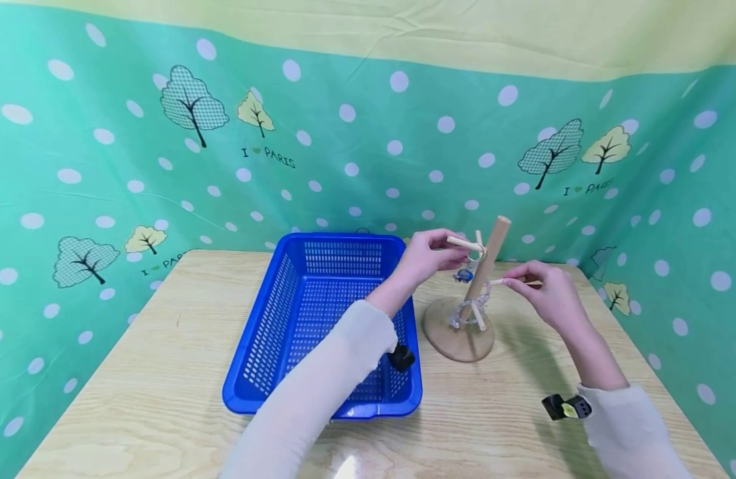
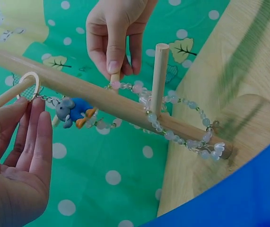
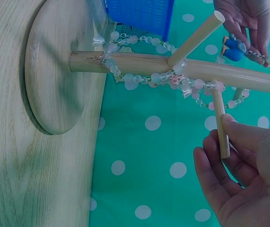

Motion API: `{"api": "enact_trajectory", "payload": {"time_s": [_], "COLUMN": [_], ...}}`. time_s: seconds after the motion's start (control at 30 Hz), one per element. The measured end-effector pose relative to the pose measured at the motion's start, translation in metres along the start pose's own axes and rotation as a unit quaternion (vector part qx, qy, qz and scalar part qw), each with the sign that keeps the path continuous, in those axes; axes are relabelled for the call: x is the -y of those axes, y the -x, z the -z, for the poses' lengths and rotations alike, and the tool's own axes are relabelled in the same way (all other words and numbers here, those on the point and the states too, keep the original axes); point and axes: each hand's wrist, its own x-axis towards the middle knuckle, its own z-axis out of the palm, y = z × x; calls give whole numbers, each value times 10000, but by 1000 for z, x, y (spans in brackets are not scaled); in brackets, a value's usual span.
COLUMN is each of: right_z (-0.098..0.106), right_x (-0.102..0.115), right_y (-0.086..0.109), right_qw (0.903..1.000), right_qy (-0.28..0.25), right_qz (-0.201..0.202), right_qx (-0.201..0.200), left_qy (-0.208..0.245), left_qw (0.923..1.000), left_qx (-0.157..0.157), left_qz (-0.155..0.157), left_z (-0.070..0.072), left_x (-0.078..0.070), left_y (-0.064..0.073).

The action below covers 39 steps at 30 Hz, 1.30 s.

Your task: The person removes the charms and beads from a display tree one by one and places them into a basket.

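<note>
A wooden stand with side pegs has an upright post point(image 1: 488, 259) on a round base point(image 1: 442, 332). My left hand point(image 1: 430, 256) pinches the ring point(image 2: 30, 78) of a keychain, which is around an upper peg point(image 1: 463, 243). From its chain dangles a blue and grey elephant figure point(image 2: 75, 111) with orange feet. On the other side, my right hand point(image 3: 248, 165) grips a peg point(image 3: 221, 127) between thumb and fingers. A beaded bracelet point(image 3: 198, 85) with pink beads hangs at that peg's inner end. Another bracelet point(image 2: 172, 136), in pale beads, loops a lower peg point(image 2: 160, 75).
A blue plastic basket point(image 1: 248, 332) with perforated walls stands left of the stand, under my left forearm. Both are on a light wooden table point(image 1: 134, 372). Behind it hangs a green dotted curtain point(image 1: 344, 166) with printed trees.
</note>
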Motion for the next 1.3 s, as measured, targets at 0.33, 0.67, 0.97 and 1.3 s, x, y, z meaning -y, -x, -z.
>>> {"api": "enact_trajectory", "payload": {"time_s": [0.33,0.67,0.97,1.3], "right_z": [-1,-1,0,-1], "right_x": [-1,-1,0,-1], "right_y": [0,1,1,0], "right_qw": [10000,10000,10000,10000], "right_qy": [30,-14,-22,9], "right_qz": [35,20,-5,-22], "right_qx": [-3,-10,10,34], "left_qy": [74,123,120,-69], "left_qw": [9999,9998,9997,9999], "left_qx": [-72,2,86,32], "left_qz": [-21,-152,-169,-140], "left_z": [5,14,22,31], "left_x": [-3,-6,-11,-14], "left_y": [4,5,8,10]}}
